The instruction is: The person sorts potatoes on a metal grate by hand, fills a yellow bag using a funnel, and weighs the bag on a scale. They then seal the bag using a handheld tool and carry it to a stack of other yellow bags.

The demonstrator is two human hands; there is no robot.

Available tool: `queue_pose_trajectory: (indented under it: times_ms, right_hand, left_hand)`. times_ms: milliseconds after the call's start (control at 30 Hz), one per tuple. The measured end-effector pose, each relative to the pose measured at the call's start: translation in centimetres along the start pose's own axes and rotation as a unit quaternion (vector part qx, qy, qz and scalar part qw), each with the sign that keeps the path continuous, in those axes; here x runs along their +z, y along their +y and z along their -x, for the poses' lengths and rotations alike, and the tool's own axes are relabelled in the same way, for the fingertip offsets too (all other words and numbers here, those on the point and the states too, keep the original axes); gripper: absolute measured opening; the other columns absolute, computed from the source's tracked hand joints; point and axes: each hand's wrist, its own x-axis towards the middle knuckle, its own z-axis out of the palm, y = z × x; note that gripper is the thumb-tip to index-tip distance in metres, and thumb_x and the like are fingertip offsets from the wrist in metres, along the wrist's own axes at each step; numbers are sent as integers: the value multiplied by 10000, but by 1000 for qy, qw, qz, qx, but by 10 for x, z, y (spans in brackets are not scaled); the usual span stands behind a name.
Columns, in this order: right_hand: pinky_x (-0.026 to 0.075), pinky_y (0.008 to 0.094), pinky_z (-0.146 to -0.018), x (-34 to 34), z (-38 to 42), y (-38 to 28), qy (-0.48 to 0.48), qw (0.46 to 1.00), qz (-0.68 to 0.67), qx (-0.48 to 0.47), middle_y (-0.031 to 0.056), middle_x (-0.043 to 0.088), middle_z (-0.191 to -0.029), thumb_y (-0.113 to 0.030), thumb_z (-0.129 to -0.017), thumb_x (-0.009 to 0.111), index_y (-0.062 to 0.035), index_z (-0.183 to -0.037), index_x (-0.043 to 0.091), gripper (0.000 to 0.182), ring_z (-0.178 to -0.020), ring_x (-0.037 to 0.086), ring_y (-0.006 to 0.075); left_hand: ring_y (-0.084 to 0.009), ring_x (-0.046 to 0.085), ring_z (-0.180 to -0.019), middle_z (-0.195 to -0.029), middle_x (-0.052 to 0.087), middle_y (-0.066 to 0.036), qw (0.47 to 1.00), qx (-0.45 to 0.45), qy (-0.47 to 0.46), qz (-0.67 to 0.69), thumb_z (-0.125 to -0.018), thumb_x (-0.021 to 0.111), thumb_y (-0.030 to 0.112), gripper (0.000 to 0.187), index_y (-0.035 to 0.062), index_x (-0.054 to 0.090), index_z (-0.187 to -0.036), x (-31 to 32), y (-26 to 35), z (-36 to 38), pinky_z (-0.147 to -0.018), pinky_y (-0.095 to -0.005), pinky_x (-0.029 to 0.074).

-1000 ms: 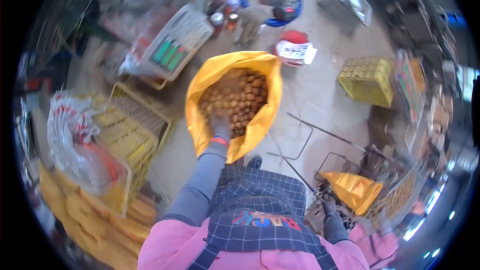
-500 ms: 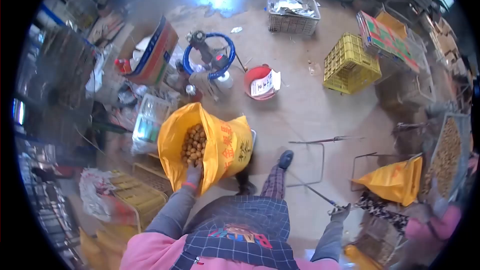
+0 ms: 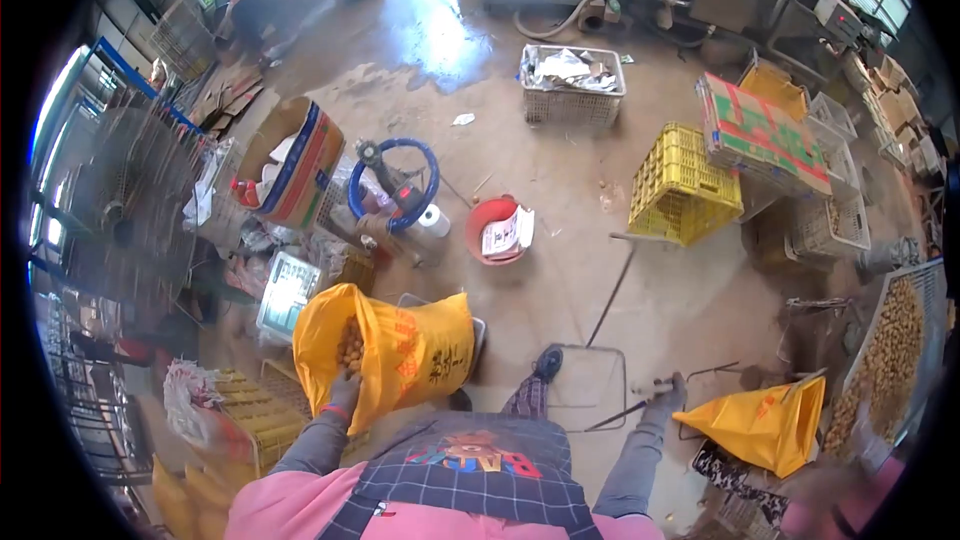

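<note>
A yellow woven bag (image 3: 425,345) with red and black print stands to my left, its mouth toward the left and brown nuts that look like walnuts (image 3: 350,345) inside. My gloved left hand (image 3: 345,392) is closed on the lower rim of its mouth. Off to the right, my gloved right hand (image 3: 668,395) grips the end of a thin metal rod frame (image 3: 624,380), which reaches down to the floor. Part of the right hand's fingers is blurred. Under the bag, the edge of a metal platform (image 3: 480,335) shows.
A red bucket (image 3: 485,255) with a printed paper stands ahead, beside a post with a blue ring (image 3: 432,180). Yellow crates (image 3: 680,185) lie farther right. A co-worker's sleeve (image 3: 870,490) is at lower right, by another yellow bag (image 3: 775,425) and a nut-filled trough (image 3: 890,340).
My view has tilted up, so the floor things sit lower. The metal frame has swung with my right hand, which is higher in view. My left hand stays at the bag's rim.
</note>
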Motion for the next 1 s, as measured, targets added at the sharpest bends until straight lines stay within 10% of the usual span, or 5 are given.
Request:
queue_pose_trajectory:
  times_ms: [400, 467, 733, 833, 1000]
  right_hand:
    - [533, 331, -568, 367, 30, -169, -175, 983, -46, -26, -23, 415, -609, -88, -764, 640, -125, -776, 499, 147, -482, 443, 114]
    - [530, 349, -623, 422, 33, -175, -360, 929, -84, 2, -28, 407, -610, -83, -758, 633, -133, -734, 476, 167, -491, 442, 119]
    - [518, 326, -601, 689, 5, -128, -418, 898, -55, -126, -7, 446, -546, -120, -763, 643, -113, -657, 493, 184, -433, 433, 126]
    - [467, 285, -388, 786, -42, -98, -431, 896, -37, -102, 34, 485, -516, -169, -785, 628, -79, -642, 532, 194, -400, 463, 146]
    - [531, 309, -534, 907, -50, -43, -556, 830, -4, 44, 21, 430, -499, -143, -827, 568, -109, -638, 490, 207, -406, 425, 155]
  left_hand:
    - [-360, 527, -1195, -1275, 558, -237, 982, -128, 139, 18, -799, 616, 179, 530, 0, 527, -1291, 55, 55, 47, -1016, -381, 397]
    - [-374, 512, -1211, -1288, 549, -239, 962, -161, 222, -5, -787, 634, 179, 571, 10, 507, -1318, 65, 59, 42, -1031, -386, 386]
    - [-389, 484, -1216, -1337, 492, -227, 886, -306, 348, -10, -785, 626, 138, 580, 14, 476, -1331, 44, 153, -39, -1029, -407, 391]
    - [-397, 427, -1262, -1373, 442, -237, 865, -298, 403, 2, -777, 624, 135, 598, 18, 467, -1342, 33, 168, -48, -1067, -406, 344]
    - [-423, 354, -1310, -1414, 370, -261, 858, -269, 426, -101, -773, 629, 96, 612, 42, 448, -1355, 57, 218, -6, -1095, -444, 312]
